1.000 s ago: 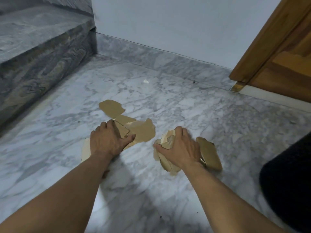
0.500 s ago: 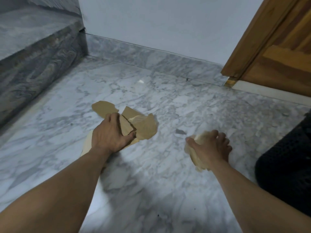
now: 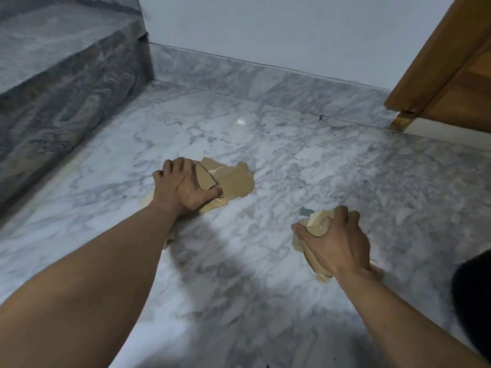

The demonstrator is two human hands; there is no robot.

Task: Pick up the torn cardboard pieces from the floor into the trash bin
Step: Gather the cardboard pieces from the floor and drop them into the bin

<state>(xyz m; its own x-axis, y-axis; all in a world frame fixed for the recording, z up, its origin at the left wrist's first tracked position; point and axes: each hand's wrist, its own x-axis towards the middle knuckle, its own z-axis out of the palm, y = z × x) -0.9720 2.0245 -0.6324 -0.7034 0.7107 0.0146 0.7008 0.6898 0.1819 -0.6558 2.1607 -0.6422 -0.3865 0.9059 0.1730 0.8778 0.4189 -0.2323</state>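
Well left of the bin [image 3: 473,301], the left hand [image 3: 183,189] curls over flat pieces [image 3: 235,181] on the floor [image 3: 292,160], thumb hooked at a torn edge; nearer the bin, the right hand [image 3: 336,248] clenches a crumpled wad [image 3: 317,225]. The pieces look light and bendable, best pinched at a lifted edge on slick marble. Open floor lies between wad and bin.

Light is soft, cool and rather dim; a small glare spot shines on the floor [image 3: 292,166] near the wall [image 3: 265,27]; broad, soft-edged shadows lie beneath both arms [image 3: 106,274]; the right hand [image 3: 337,243] and the dark bin [image 3: 475,301] look smeared; straight lines lean and bend toward the edges.
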